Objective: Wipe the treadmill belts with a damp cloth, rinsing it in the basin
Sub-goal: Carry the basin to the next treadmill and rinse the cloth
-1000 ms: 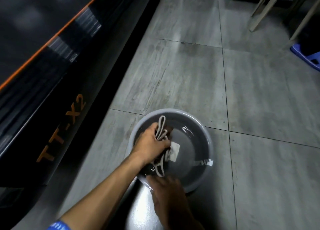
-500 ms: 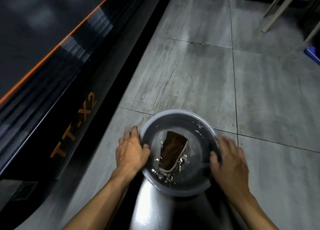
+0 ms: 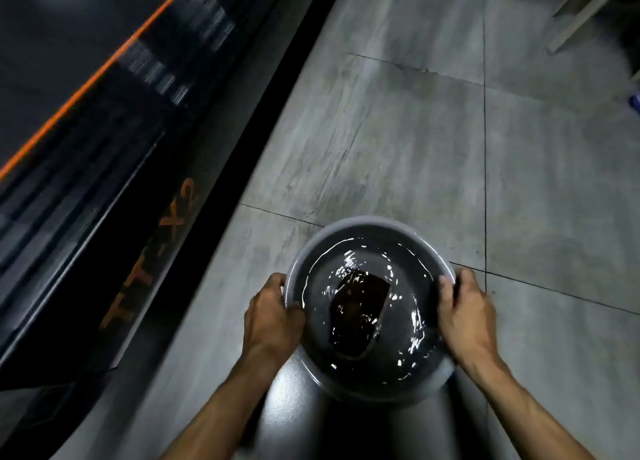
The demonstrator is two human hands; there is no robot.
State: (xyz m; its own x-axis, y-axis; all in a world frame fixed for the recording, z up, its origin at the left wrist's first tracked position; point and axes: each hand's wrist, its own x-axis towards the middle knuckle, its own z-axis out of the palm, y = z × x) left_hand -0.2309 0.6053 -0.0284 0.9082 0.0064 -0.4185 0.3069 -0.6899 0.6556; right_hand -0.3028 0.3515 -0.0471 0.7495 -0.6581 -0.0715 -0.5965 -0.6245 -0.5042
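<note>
Since 1 s ago both hands let go of cloth, now grip the round grey plastic basin [image 3: 367, 225] by its rim: left hand [image 3: 272, 316] and right hand [image 3: 465, 312] on opposite sides, thumbs hooked inside, fingers curled under outside. Basin beside black treadmill w/ orange stripe [image 3: 104, 148]; water rippling. Dark brown cloth [image 3: 358, 316] lies loose, submerged, mid-basin; prob. carrying basin to next belt, rinse paused.

We see both our bare forearms reaching forward from the lower edge of the view, a little apart and angled toward each other. Our left hand [image 3: 272, 316] has its back turned up, fingers curled over the left rim of the basin [image 3: 367, 222] and thumb lying along its inner edge. Our right hand [image 3: 467, 316] mirrors it on the right rim, fingers wrapped round the edge, wrist straight
</note>
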